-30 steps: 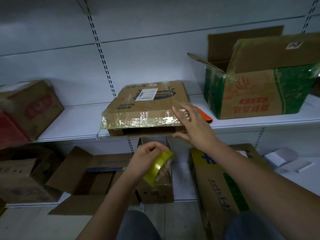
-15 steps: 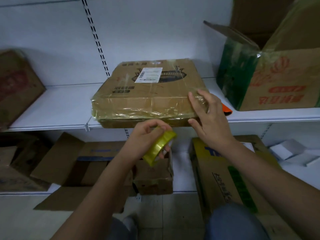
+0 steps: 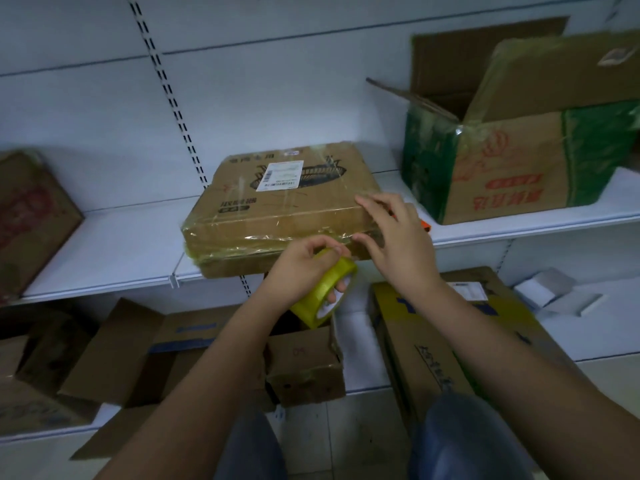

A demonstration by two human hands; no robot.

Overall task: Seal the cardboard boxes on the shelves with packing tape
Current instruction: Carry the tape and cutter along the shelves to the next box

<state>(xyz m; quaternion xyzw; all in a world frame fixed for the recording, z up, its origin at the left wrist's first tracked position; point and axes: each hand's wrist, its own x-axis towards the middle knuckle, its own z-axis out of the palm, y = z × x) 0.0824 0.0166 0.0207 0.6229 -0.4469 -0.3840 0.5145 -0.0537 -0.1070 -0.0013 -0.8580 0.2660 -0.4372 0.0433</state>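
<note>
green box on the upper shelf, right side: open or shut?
Open. The green box has its top flaps standing up, with the dark inside showing between them. What it holds cannot be seen.

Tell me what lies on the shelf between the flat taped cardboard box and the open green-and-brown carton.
In the head view, the right hand rests at the flat taped cardboard box; an orange object peeks out before the open green-and-brown carton.

Two bare forearms showing no sleeves, left hand and right hand wearing no gloves, rings or watch, blue denim trousers covering both knees below the wrists, nails trimmed short
</note>
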